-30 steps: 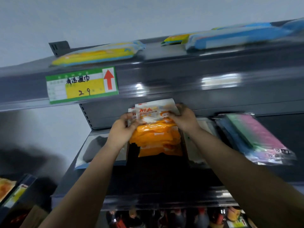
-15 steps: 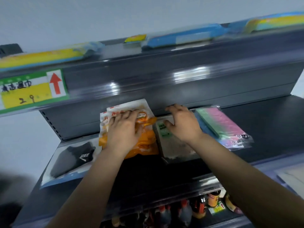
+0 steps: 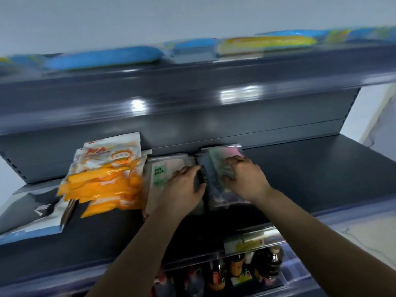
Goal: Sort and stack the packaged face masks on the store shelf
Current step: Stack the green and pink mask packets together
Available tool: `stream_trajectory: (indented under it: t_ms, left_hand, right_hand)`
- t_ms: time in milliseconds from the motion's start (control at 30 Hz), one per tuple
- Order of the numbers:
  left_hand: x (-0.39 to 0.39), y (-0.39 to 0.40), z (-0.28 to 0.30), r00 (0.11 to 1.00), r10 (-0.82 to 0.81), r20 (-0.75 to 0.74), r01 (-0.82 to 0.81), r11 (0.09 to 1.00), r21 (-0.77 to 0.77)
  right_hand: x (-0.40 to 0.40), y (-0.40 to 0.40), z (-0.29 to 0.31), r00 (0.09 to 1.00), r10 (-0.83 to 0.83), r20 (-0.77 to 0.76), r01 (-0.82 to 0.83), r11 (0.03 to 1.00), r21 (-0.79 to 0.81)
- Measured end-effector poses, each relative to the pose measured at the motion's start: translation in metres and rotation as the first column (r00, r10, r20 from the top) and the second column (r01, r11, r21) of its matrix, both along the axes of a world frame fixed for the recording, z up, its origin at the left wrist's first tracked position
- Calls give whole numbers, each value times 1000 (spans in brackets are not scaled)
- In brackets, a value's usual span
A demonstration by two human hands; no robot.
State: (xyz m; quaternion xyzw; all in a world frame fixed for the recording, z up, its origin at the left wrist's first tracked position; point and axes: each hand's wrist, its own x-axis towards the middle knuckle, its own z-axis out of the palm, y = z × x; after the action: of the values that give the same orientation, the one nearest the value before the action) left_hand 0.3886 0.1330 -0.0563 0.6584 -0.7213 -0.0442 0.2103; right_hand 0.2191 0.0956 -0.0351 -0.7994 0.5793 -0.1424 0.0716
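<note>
My left hand (image 3: 186,190) is leaving the orange mask packs (image 3: 105,181) and now pressing flat on the grey face-mask pack (image 3: 165,174). My right hand (image 3: 243,179) is shifting onto the pastel pack (image 3: 220,159), its grip curling over it, all on the shelf (image 3: 310,174).

"FACE MASK" in green on the grey pack's label (image 3: 159,173); other print is too blurred to read.

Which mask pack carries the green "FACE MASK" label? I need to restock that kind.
The grey pack in the middle, under the left hand. It lies between the orange packs and the pink-green pack that the right hand touches.
</note>
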Motion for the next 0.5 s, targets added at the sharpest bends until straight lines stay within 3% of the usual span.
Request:
stream_trajectory:
  t_ms: [100,300,500]
  left_hand:
    - [-26,-10,-10,988,44,-150,-29,995,97]
    - [-62,-19,-12,947,195,-256,-141,966,215]
    - [-74,-29,-23,705,315,-635,-188,947,260]
  right_hand:
    - [-23,-5,-6,998,-10,66,5,997,74]
    - [-50,-32,-28,965,-45,259,-23,967,254]
    - [-64,-40,-37,848,-188,496,-58,897,439]
